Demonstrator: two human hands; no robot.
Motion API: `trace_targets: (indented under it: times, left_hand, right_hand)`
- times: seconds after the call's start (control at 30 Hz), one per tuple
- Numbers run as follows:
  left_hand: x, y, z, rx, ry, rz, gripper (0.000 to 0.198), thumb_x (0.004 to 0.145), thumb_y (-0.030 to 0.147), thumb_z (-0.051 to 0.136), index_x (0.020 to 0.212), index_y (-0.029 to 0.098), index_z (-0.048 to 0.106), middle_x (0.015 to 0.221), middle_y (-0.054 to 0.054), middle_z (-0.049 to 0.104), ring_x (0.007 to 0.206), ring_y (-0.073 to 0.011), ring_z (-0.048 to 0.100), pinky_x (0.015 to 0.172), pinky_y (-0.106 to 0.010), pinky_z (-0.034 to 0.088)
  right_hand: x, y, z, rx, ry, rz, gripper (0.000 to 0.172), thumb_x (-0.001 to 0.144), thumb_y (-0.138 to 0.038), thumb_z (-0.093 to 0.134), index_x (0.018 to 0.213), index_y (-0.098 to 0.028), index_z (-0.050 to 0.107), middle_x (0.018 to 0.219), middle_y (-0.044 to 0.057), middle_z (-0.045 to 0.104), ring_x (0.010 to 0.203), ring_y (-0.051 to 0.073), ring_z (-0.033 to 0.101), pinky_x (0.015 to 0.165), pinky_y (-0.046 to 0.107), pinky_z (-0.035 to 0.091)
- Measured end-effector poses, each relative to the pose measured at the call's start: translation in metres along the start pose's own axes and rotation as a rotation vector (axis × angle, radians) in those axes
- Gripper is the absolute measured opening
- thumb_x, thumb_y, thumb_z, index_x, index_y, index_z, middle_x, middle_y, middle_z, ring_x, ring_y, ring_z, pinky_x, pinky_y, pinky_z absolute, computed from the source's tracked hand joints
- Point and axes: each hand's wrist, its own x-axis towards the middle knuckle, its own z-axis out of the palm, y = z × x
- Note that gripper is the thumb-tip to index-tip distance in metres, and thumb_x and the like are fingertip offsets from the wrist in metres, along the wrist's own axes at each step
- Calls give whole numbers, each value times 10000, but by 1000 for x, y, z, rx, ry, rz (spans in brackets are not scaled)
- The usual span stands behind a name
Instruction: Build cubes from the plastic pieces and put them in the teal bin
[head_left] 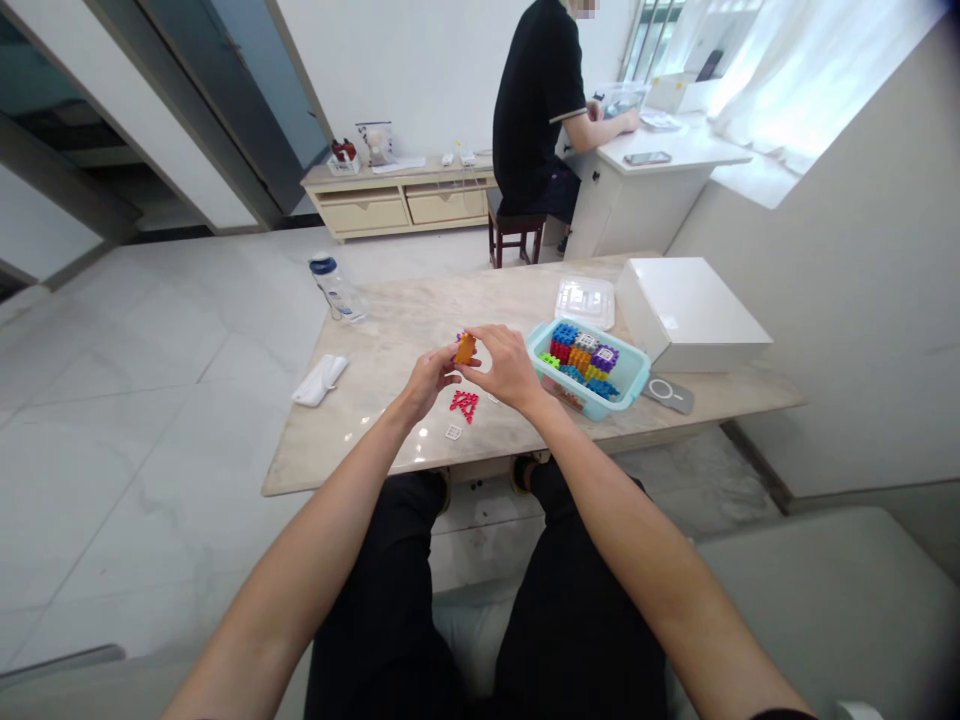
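Above the middle of the table, my left hand (432, 378) and my right hand (504, 366) meet around orange interlocking plastic pieces (465, 349). A bit of purple shows at the far side of the orange, partly hidden by my fingers. Both hands are closed on this small assembly. Just below them on the tabletop lie red interlocking pieces (464, 404). Nearer the front edge is a small white grid-like piece (453, 432). To the right of my right hand stands a light blue basket (639, 384) holding stacked pieces in several colours.
Behind the basket sit a clear plastic lid (585, 302) and a white box (694, 305). A grey phone-like device (670, 394) lies right of the basket. At the left are a water bottle (336, 290) and a white cloth (320, 380). Another person (536, 110) sits at a white desk beyond.
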Motion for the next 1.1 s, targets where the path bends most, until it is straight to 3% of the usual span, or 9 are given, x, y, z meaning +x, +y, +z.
trace_targets:
  times: [0.17, 0.3, 0.43, 0.57, 0.7, 0.8, 0.93, 1.1]
  left_hand:
    - [0, 0, 0, -13, 3, -12, 576, 858, 623, 768, 1189, 156, 833, 1068, -137, 857, 964, -239, 788, 724, -263, 531]
    - [0, -3, 1, -40, -10, -19, 561, 871, 618, 752, 1195, 164, 812, 1073, -131, 850, 1046, -274, 800, 824, -308, 587]
    - [4, -6, 6, -22, -16, -71, 584, 872, 656, 748, 1194, 171, 788, 1129, -138, 831, 990, -232, 778, 775, -278, 579]
    - [7, -5, 13, 99, 149, -34, 601, 809, 618, 825, 1232, 199, 739, 1350, -140, 758, 906, -165, 733, 693, -240, 549]
    - [6, -2, 9, 164, 213, -8, 568, 803, 541, 839, 1243, 211, 697, 1323, -118, 726, 894, -140, 702, 693, -226, 539]
    - [6, -2, 0, 216, 248, 7, 568, 810, 499, 820, 1273, 219, 649, 1227, -99, 714, 895, -154, 686, 690, -241, 540]
    - [12, -9, -11, 352, 307, 31, 625, 781, 414, 830, 1320, 231, 573, 1074, -47, 664, 927, -196, 662, 712, -283, 541]
    - [15, -15, -18, 872, 294, 171, 581, 835, 376, 753, 1364, 220, 567, 910, -8, 650, 894, -239, 669, 899, -390, 540]
  right_hand:
    - [2, 2, 1, 17, -4, 35, 509, 933, -277, 799, 1419, -189, 680, 1351, 152, 748, 1266, 341, 663, 1103, 488, 475]
    - [2, 1, 6, 32, -25, 37, 513, 902, -268, 817, 1391, -185, 685, 1333, 157, 742, 1247, 340, 662, 1096, 482, 493]
    - [1, 10, 0, 2, -7, 34, 505, 887, -270, 825, 1363, -168, 690, 1303, 154, 741, 1224, 335, 660, 1095, 470, 505]
    - [-10, 50, -50, -111, 151, 110, 472, 907, -251, 767, 1366, -173, 688, 1334, 149, 740, 1254, 325, 654, 1155, 474, 489]
    - [-46, 109, -119, -326, 391, 404, 471, 900, -303, 736, 1345, -156, 692, 1308, 179, 745, 1248, 358, 657, 1152, 528, 491]
    - [-77, 145, -144, -374, 505, 637, 584, 893, -335, 702, 1427, -112, 624, 1326, 218, 741, 1215, 355, 685, 1117, 529, 517]
    - [-96, 161, -143, -457, 343, 743, 520, 883, -360, 733, 1348, -137, 670, 1325, 209, 745, 1222, 367, 674, 1096, 524, 519]
    - [-94, 165, -130, -582, 103, 748, 464, 842, -343, 834, 1257, -172, 717, 1276, 178, 737, 1200, 379, 640, 1073, 531, 505]
